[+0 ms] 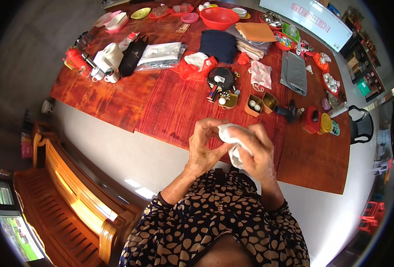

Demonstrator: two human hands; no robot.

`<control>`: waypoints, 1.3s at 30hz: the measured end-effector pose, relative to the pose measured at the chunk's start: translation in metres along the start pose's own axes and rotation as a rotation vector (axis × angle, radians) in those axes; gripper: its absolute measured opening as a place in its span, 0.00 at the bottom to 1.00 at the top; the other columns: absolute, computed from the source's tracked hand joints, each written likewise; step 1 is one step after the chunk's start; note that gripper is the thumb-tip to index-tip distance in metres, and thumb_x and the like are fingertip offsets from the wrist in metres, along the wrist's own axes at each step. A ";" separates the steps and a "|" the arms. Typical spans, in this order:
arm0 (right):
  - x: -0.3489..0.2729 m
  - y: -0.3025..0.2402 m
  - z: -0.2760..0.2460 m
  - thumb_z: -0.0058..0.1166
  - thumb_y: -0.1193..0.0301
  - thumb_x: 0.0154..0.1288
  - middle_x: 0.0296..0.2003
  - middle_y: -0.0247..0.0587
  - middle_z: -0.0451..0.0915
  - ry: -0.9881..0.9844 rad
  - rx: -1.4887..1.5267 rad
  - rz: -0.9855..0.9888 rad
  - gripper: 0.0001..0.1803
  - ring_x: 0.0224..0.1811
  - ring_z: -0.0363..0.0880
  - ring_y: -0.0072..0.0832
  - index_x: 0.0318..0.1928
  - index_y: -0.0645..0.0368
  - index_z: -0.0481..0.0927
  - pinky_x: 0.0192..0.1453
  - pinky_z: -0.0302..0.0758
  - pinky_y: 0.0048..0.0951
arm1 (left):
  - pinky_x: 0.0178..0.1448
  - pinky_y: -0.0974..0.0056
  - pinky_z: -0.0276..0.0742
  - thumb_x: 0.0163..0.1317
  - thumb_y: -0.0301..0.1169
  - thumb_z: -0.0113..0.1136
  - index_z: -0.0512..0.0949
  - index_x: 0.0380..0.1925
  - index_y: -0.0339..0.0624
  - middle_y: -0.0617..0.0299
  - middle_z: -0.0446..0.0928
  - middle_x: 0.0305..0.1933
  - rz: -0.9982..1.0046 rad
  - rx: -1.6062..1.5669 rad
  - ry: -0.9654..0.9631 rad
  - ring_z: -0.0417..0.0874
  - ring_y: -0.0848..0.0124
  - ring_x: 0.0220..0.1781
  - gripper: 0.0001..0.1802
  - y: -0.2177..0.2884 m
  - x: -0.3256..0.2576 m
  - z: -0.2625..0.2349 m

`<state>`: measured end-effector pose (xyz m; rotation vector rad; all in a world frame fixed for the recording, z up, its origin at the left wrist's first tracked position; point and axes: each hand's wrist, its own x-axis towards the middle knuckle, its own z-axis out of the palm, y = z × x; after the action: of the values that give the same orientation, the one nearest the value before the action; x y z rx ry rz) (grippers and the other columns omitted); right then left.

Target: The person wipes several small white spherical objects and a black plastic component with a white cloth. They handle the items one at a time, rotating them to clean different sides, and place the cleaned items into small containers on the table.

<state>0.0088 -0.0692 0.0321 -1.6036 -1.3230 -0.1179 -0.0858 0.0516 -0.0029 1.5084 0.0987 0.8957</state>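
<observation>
In front of my body, above the table's front edge, both hands hold a crumpled white cloth (235, 156). My right hand (261, 153) is closed around it, and the lower part of the cloth hangs below those fingers. My left hand (200, 151) pinches its left edge between thumb and fingers. The cloth's exact kind cannot be made out. Just beyond the hands, on the reddish wooden table (161, 127), stands an open box (251, 112) with white balls inside. A second open box (269, 101) is right beside it.
A round black object (221, 79), a folded dark cloth (218, 46) and a red basin (219, 18) lie farther back. Mugs (111, 75) and a white jug (112, 54) stand at the left. Red and yellow containers (325, 122) are at the right. A wooden bench (68, 196) stands lower left.
</observation>
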 end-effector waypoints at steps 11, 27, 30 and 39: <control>0.007 -0.009 0.006 0.52 0.82 0.54 0.34 0.40 0.72 -0.054 0.032 0.000 0.19 0.29 0.76 0.29 0.48 0.55 0.78 0.30 0.76 0.31 | 0.52 0.63 0.80 0.47 0.20 0.70 0.64 0.49 0.39 0.54 0.73 0.49 0.039 0.026 -0.003 0.78 0.66 0.51 0.30 -0.003 -0.003 -0.008; -0.001 0.005 0.007 0.50 0.80 0.60 0.31 0.41 0.72 -0.039 0.156 0.231 0.17 0.31 0.74 0.25 0.51 0.65 0.75 0.33 0.71 0.25 | 0.59 0.62 0.77 0.50 0.15 0.65 0.71 0.50 0.34 0.53 0.74 0.52 -0.191 -0.463 -0.007 0.77 0.66 0.54 0.25 -0.007 0.002 -0.014; -0.004 0.010 0.006 0.49 0.79 0.62 0.31 0.42 0.73 -0.041 0.150 0.267 0.15 0.31 0.75 0.26 0.50 0.65 0.76 0.33 0.72 0.26 | 0.60 0.63 0.76 0.50 0.15 0.64 0.71 0.50 0.35 0.51 0.73 0.55 -0.196 -0.475 0.019 0.76 0.66 0.56 0.25 -0.015 0.003 -0.017; -0.004 0.007 0.023 0.48 0.61 0.69 0.30 0.32 0.74 -0.042 0.800 0.779 0.19 0.31 0.73 0.18 0.52 0.63 0.74 0.33 0.71 0.22 | 0.60 0.59 0.74 0.48 0.18 0.68 0.73 0.48 0.39 0.52 0.76 0.53 -0.143 -0.372 0.064 0.77 0.66 0.54 0.25 -0.031 0.004 -0.014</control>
<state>0.0016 -0.0541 0.0143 -1.2875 -0.5552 0.8206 -0.0771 0.0710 -0.0296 1.1132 0.0796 0.7973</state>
